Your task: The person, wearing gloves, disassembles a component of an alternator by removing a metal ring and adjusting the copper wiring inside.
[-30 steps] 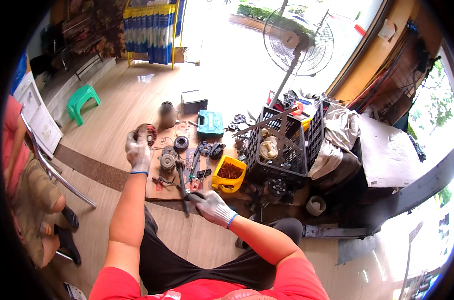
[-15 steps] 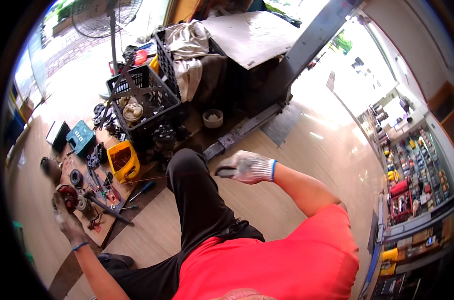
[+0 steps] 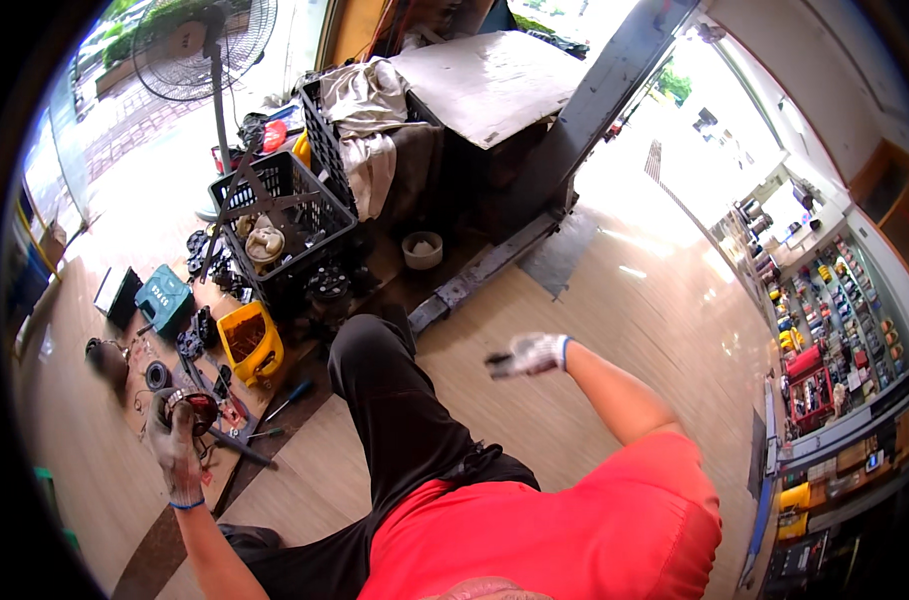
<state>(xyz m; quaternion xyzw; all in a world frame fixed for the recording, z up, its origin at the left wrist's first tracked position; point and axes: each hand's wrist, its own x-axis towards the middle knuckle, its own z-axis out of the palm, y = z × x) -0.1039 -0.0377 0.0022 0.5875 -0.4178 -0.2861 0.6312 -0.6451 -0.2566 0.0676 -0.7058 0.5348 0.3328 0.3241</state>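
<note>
My left hand (image 3: 177, 452), in a soiled work glove, grips a round dark-red and metallic part (image 3: 202, 408). It holds the part above a board (image 3: 139, 350) strewn with tools and parts. Beneath and beside the part lie a dark bar or handle (image 3: 244, 448) and a black ring (image 3: 157, 375). My right hand (image 3: 534, 355), gloved too, is lifted over the floor to the right of my knee. Motion smears its fingers, and a dark patch shows at their tips; whether that is an object or glove dirt cannot be made out.
A yellow cut-open container (image 3: 264, 345), a teal case (image 3: 164, 298) and a screwdriver (image 3: 292, 400) lie beyond my left hand. Black crates (image 3: 319, 215), a white tub (image 3: 422, 250) and a metal post (image 3: 574, 150) stand ahead. A fan (image 3: 209, 50) is at far left, stocked shelves (image 3: 834, 340) at right.
My left hand has moved right and toward me, with the round part in it. My right hand has swung to the right, away from my knee. The view has shifted slightly.
</note>
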